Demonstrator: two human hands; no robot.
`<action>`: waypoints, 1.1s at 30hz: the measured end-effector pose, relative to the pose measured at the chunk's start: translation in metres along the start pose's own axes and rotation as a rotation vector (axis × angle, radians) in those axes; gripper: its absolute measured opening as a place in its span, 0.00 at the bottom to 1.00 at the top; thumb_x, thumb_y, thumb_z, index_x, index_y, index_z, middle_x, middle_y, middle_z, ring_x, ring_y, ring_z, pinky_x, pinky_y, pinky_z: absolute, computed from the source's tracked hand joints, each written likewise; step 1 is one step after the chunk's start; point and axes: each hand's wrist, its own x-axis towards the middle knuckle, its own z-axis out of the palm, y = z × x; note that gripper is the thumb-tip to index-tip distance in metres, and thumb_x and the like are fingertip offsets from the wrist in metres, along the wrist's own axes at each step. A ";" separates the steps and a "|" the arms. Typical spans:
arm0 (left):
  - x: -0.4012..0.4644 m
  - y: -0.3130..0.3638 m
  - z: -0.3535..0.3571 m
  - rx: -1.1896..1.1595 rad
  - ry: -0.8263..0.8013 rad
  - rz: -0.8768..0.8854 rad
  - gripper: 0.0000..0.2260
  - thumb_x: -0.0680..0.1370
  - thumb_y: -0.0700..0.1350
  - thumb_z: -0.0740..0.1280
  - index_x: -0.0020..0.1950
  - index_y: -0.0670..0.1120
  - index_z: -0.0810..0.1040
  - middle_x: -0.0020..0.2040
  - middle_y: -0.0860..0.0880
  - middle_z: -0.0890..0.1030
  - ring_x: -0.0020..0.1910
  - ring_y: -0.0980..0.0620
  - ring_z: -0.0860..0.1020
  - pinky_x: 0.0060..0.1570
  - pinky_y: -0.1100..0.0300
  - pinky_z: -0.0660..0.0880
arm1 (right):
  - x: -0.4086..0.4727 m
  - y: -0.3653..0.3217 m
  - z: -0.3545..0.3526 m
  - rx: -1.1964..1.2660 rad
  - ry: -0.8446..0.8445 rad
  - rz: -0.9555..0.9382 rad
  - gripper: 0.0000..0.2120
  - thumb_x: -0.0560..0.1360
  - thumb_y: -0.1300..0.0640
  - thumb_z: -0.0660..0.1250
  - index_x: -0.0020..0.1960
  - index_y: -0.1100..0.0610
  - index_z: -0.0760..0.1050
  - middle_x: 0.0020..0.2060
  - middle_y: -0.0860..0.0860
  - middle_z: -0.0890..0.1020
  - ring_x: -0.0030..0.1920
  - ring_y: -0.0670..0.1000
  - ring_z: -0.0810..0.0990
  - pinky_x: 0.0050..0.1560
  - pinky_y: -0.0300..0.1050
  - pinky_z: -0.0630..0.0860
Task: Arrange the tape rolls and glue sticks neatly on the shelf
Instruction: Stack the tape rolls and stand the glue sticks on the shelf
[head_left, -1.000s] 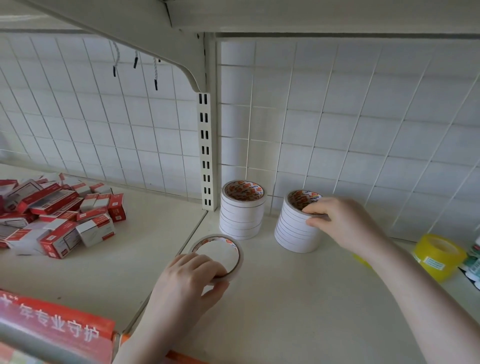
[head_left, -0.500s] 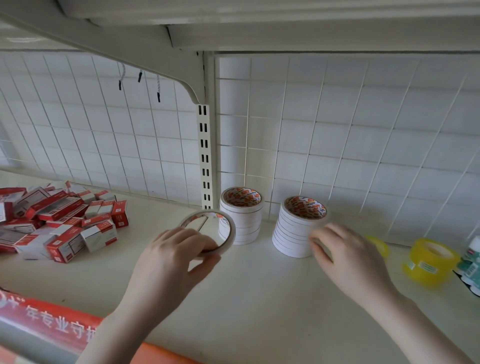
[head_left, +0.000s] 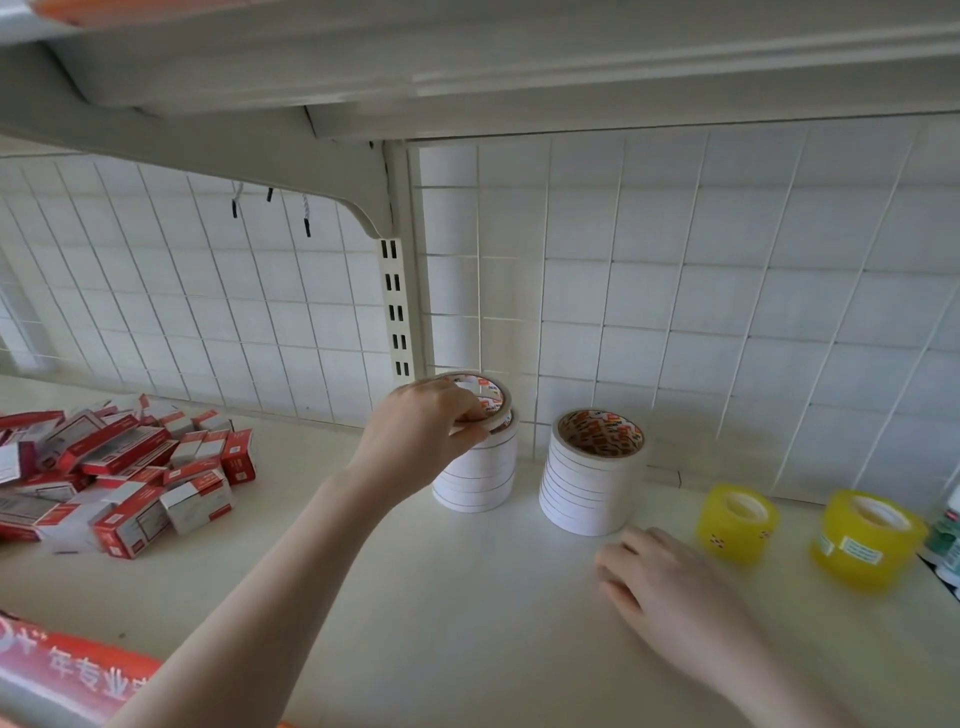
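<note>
Two stacks of white tape rolls stand at the back of the cream shelf (head_left: 467, 597): the left stack (head_left: 478, 478) and the right stack (head_left: 592, 483). My left hand (head_left: 421, 431) grips a thin white tape roll (head_left: 493, 397) and holds it on top of the left stack, slightly tilted. My right hand (head_left: 670, 592) hovers with relaxed fingers in front of the right stack, holding nothing. Two yellow tape rolls (head_left: 737, 519) (head_left: 867, 535) stand to the right. I see no glue sticks clearly.
A loose pile of red and white small boxes (head_left: 119, 478) covers the left shelf section. A slotted upright (head_left: 395, 306) and wire grid back panel stand behind. Green-labelled items (head_left: 948, 530) sit at the right edge. A red price strip (head_left: 67, 670) runs along the front.
My left hand lifted the thin roll from the shelf and carried it onto the left stack. My right hand let go of the right stack and drew back toward me.
</note>
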 end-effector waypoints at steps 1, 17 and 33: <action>0.003 -0.001 0.003 0.013 -0.024 -0.013 0.06 0.75 0.50 0.67 0.46 0.49 0.80 0.42 0.52 0.78 0.45 0.50 0.74 0.39 0.57 0.68 | 0.000 0.001 0.000 0.005 -0.002 -0.004 0.08 0.66 0.51 0.59 0.29 0.49 0.71 0.27 0.45 0.71 0.27 0.47 0.73 0.26 0.37 0.59; 0.014 -0.011 0.016 -0.129 -0.206 -0.048 0.06 0.74 0.52 0.69 0.45 0.50 0.80 0.40 0.56 0.77 0.40 0.55 0.75 0.42 0.58 0.73 | -0.001 0.005 -0.001 0.048 -0.131 0.020 0.19 0.46 0.49 0.83 0.29 0.45 0.74 0.27 0.44 0.71 0.26 0.46 0.74 0.23 0.37 0.64; 0.026 -0.019 0.019 -0.196 -0.377 -0.088 0.03 0.75 0.50 0.68 0.44 0.54 0.81 0.38 0.54 0.79 0.41 0.53 0.76 0.42 0.59 0.73 | -0.001 0.004 -0.012 0.068 -0.273 0.087 0.19 0.48 0.50 0.83 0.31 0.44 0.75 0.29 0.43 0.72 0.27 0.47 0.75 0.22 0.37 0.69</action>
